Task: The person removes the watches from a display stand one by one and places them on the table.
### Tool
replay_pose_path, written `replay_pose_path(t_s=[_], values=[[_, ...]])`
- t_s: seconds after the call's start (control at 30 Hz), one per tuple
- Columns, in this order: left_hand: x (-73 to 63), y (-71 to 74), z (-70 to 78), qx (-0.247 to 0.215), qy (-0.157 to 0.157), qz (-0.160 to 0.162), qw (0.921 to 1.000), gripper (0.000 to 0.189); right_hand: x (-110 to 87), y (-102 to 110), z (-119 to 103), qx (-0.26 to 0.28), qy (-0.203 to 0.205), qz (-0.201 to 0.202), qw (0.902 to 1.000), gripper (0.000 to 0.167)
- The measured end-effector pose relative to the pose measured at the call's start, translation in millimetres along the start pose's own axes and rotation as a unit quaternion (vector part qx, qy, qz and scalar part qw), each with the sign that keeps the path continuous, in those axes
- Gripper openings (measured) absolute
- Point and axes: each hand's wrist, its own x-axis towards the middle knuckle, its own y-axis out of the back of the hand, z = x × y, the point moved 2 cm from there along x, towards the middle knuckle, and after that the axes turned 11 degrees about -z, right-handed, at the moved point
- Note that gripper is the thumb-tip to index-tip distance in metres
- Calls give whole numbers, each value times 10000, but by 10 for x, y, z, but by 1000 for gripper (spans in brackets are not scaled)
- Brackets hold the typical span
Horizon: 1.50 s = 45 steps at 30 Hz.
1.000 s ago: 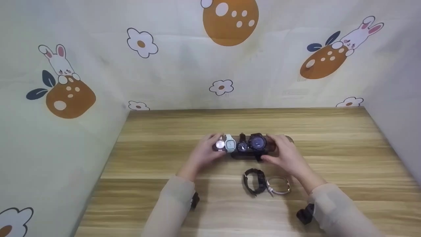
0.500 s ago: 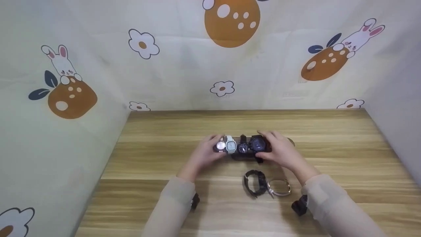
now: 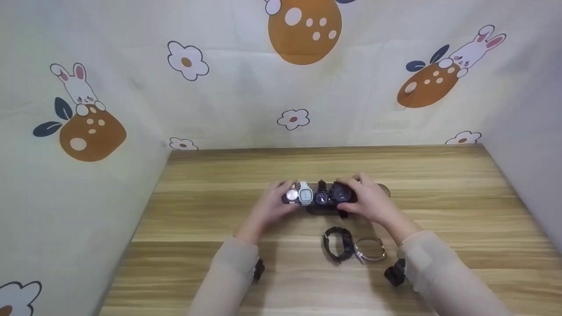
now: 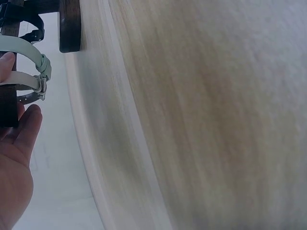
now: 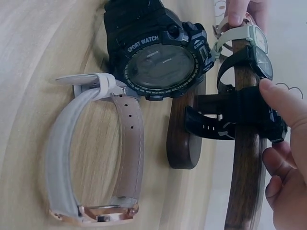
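A dark wooden watch stand [image 5: 247, 191] bears several watches on its raised bar. From the left in the head view come a small watch with a pale round face [image 3: 292, 195], a mint-green square watch [image 3: 305, 196], a small black watch [image 3: 322, 197] and a large black watch [image 3: 341, 192]. My left hand [image 3: 273, 204] grips the bar's left end, thumb and fingers on either side. With thumb and fingers, my right hand [image 3: 371, 199] holds the large black watch on the bar. The black strap [image 5: 211, 127] hangs under the bar, its buckle partly hidden.
Nearer my body on the wood-grain table [image 3: 184, 272] lie a black sport watch [image 5: 160, 67] and a white-strapped watch [image 5: 60, 158] with a rose-gold case, side by side. The stand's base [image 5: 184, 148] rests beyond them. A printed cloth [image 3: 237, 96] encloses the table's back and sides.
My right hand has moved left along the bar, its thumb and fingers coming onto the large black watch. The left hand has stayed at the bar's left end.
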Motion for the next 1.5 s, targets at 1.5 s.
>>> replay_pose_path(t_s=[1.5], values=[[-10,0,14,-150,36,56,9999,72,-395,214,444,571,-288,209,9977,62]])
